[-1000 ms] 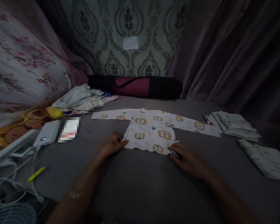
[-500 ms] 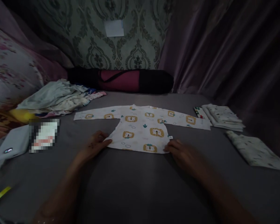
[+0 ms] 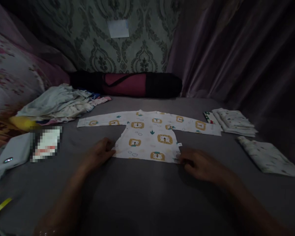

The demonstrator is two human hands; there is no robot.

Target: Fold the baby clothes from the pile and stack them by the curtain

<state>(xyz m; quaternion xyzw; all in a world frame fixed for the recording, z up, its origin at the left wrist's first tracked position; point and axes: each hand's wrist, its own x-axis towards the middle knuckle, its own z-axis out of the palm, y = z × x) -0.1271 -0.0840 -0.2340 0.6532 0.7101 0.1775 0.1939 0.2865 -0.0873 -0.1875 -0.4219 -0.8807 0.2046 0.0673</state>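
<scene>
A small white long-sleeved shirt (image 3: pixel 147 137) with yellow lion faces and green leaf prints lies flat on the grey sheet. Its sleeves stretch out to both sides, and its collar points away from me. At the hem's left corner, my left hand (image 3: pixel 102 152) is closed, thumb and fingers pinching the cloth. My right hand (image 3: pixel 196 162) has its fingers curled on the opposite hem corner, just below a small white side tag (image 3: pixel 179 144).
Folded white clothes (image 3: pixel 234 123) and another folded cloth (image 3: pixel 269 157) lie at right. A loose clothes pile (image 3: pixel 56 101) is at back left, near a white power bank (image 3: pixel 13 152) with a cable. Behind stands a long black and maroon bag (image 3: pixel 125 84) against the wall.
My right hand has shifted slightly right and turned, drawing the right hem corner outward a little. My left hand has moved slightly left at its corner. The shirt otherwise lies the same.
</scene>
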